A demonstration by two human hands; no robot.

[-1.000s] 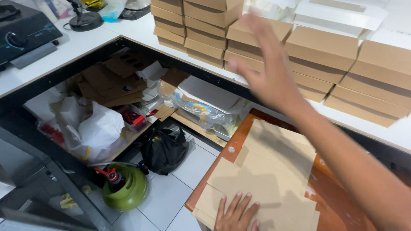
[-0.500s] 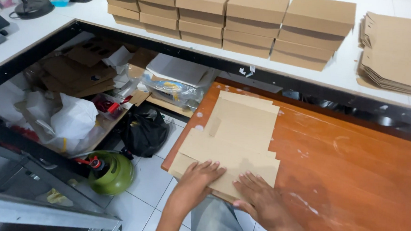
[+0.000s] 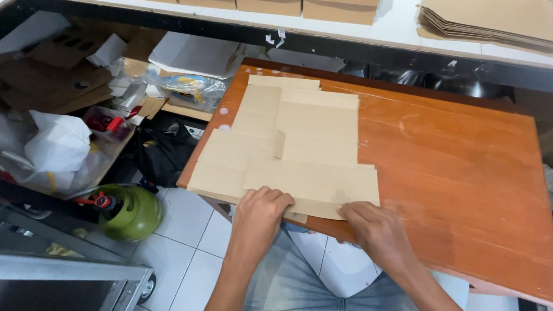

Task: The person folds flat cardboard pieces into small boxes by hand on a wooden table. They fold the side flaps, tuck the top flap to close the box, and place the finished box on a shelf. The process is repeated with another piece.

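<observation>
- I'm seeing the flat brown cardboard box blank (image 3: pixel 288 145) lying on the reddish wooden board (image 3: pixel 453 165), just ahead of both hands.
- My left hand (image 3: pixel 257 216) is curling its fingers over the blank's near edge.
- My right hand (image 3: pixel 375 232) is pressing flat on its near corner.

Flat cardboard blank (image 3: pixel 288 145) on wooden board (image 3: pixel 466 164), gas cylinder (image 3: pixel 128 210) left, possibly on floor

Just one head cam, looked steeply down, close over the wooden board (image 3: pixel 453 165), counter (image 3: pixel 402 23) at 12 o'clock.
</observation>
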